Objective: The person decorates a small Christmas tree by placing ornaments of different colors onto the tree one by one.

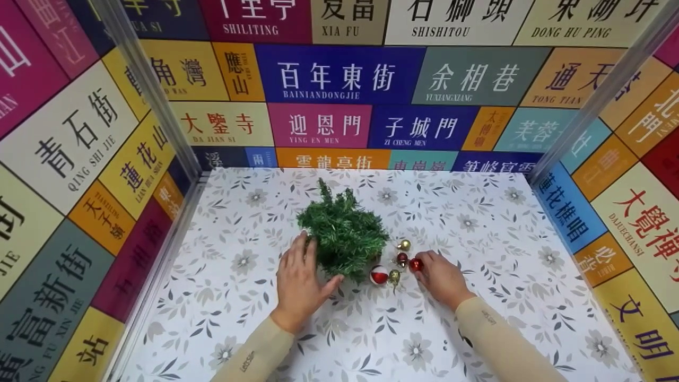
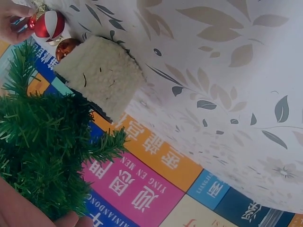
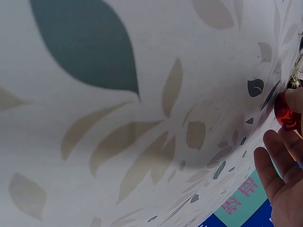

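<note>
A small green artificial Christmas tree (image 1: 344,228) is on the table in the head view. My left hand (image 1: 301,278) rests against its left side, thumb spread away from the fingers, some fingertips hidden in the branches. The tree's pale, rough-textured base (image 2: 102,71) shows in the left wrist view. My right hand (image 1: 441,278) pinches a shiny red bauble (image 1: 416,265) between thumb and fingers. Beside it lie a dark red bauble (image 1: 402,258), a gold bauble (image 1: 404,244), a red-and-white bauble (image 1: 379,275) and a textured gold ornament (image 1: 394,276).
A white cloth with grey leaf and flower print (image 1: 212,297) covers the table. Panels with colourful street-name signs (image 1: 339,74) stand at the back and both sides. Clear upright corner strips (image 1: 154,90) join the panels.
</note>
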Action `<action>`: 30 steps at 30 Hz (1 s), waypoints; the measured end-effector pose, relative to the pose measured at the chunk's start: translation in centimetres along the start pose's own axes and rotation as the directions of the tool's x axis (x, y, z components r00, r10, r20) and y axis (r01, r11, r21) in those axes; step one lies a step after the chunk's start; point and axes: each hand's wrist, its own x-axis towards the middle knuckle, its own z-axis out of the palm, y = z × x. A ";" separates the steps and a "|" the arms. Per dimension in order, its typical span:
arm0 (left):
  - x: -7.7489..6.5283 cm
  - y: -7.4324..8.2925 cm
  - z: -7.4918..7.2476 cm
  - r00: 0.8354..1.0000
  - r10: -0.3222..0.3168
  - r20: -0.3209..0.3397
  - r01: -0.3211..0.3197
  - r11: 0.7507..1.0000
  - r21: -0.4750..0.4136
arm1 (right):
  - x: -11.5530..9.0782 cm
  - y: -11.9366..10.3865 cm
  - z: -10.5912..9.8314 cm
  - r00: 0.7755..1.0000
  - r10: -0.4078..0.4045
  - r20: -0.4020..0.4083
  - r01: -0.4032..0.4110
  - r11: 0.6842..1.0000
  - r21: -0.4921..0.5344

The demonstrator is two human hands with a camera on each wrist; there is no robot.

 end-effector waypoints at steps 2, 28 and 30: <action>0.0 0.0 0.0 1.000 -0.001 0.006 0.001 1.000 0.003 | 0.0 0.0 -0.1 1.000 -0.002 0.000 0.002 1.000 0.008; 0.1 0.0 -0.3 0.999 -0.002 0.038 0.000 0.999 0.038 | -0.6 0.8 -1.1 0.999 -0.004 -0.032 0.004 1.000 0.005; 0.1 0.0 -0.3 0.999 0.000 0.040 -0.002 0.999 0.048 | -0.6 0.8 -1.2 0.999 -0.010 -0.035 0.010 1.000 0.006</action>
